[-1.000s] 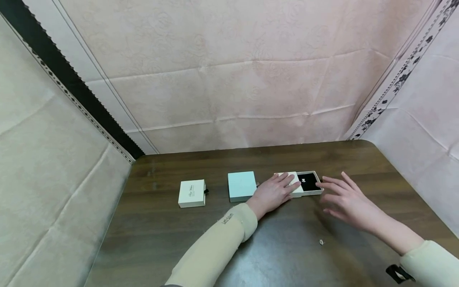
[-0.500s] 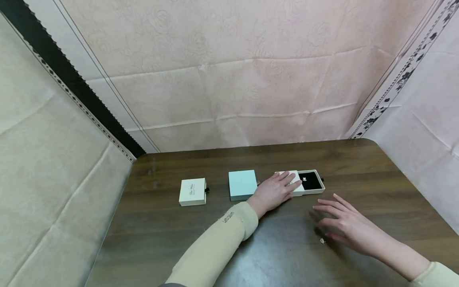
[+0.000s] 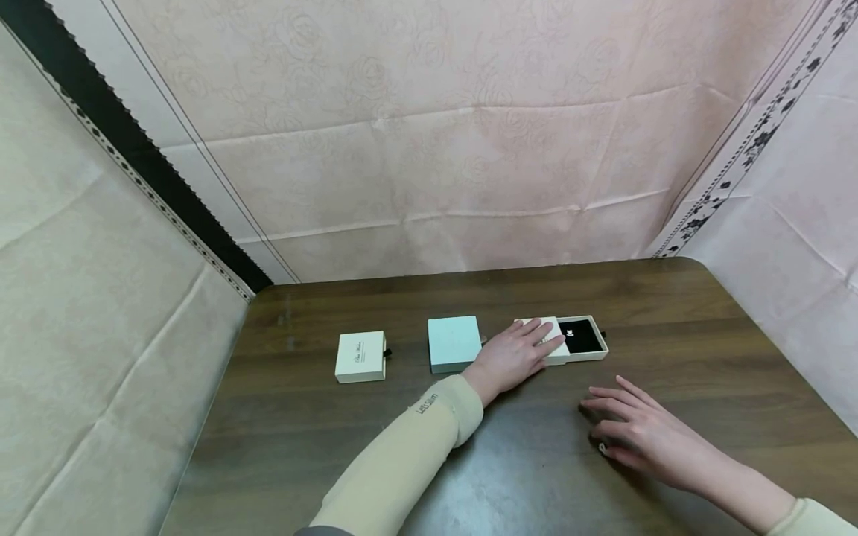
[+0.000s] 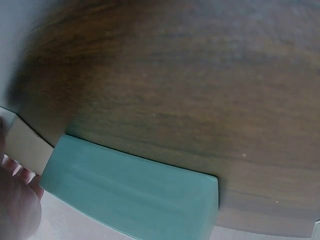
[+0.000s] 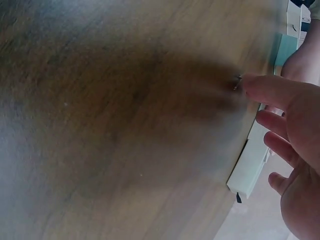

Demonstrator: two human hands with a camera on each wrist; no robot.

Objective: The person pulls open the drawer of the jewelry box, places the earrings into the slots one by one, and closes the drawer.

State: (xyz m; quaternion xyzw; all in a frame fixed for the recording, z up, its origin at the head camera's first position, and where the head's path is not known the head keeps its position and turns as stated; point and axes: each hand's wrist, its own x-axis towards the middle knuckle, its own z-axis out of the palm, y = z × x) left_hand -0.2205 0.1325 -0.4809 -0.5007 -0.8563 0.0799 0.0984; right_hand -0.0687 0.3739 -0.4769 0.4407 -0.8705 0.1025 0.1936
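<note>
My left hand (image 3: 507,359) rests on a white slide-out jewellery box (image 3: 555,350), its fingers spread over the outer sleeve. The black-lined drawer (image 3: 585,336) stands partly out to the right, with a small silvery piece (image 3: 570,335) on the lining. My right hand (image 3: 653,432) is low over the table, fingers loosely bent. Its thumb tip is right at a small silvery earring-like piece (image 5: 238,81) lying on the wood. In the left wrist view, part of the left hand (image 4: 19,207) shows beside the white box (image 4: 30,147).
A teal box (image 3: 453,342) stands just left of the left hand. Further left is another white box (image 3: 360,357) with a black pull tab, closed. The brown wooden table (image 3: 268,447) ends at cloth-covered walls at the back and sides.
My right hand has moved away from the open drawer, toward the near side and down to the small silvery piece on the table. The left hand has stayed on the white box.
</note>
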